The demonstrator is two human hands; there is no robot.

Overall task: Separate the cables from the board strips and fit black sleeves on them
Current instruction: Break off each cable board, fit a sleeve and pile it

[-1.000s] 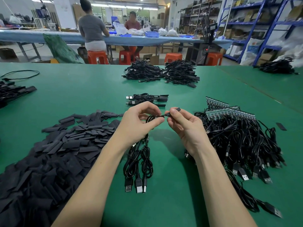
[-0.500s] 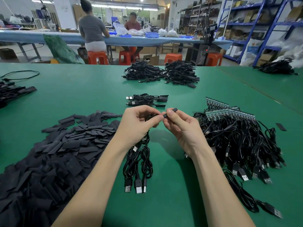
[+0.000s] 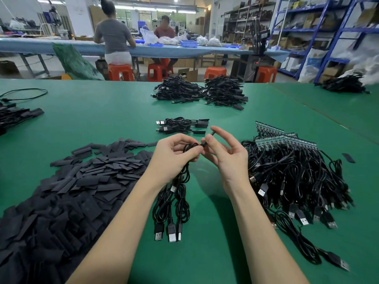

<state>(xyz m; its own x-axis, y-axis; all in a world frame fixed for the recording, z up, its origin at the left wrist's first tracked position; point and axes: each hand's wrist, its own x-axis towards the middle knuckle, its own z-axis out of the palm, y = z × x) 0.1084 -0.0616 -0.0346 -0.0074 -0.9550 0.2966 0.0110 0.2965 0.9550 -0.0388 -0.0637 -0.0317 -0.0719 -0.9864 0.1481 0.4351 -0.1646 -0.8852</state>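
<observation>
Fingers: left hand (image 3: 174, 156) curls round a bundle of cables (image 3: 174, 201) at table centre; right hand (image 3: 223, 152) pinches a black sleeve (image 3: 211, 134) at its thumb, other fingers loosely spread. Best kept aligned with the cable end, slid straight. Hanging plugs: 3. Sleeve heap (image 3: 67, 193), 9 o'clock, uncounted. Board strips (image 3: 285, 138), 2 o'clock: at least 2.

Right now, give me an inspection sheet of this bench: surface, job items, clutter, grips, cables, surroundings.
Surface: green table.
Job's things: sleeve pile on the left; board strips atop the cable heap on the right.
Clutter: stray sleeve far right.
Grips: left hand grips a cable bundle; right hand pinches a sleeve at a cable end.
Cables: finished stacks at the far edge; small set beyond the hands.
Surroundings: seated workers, shelving.
</observation>
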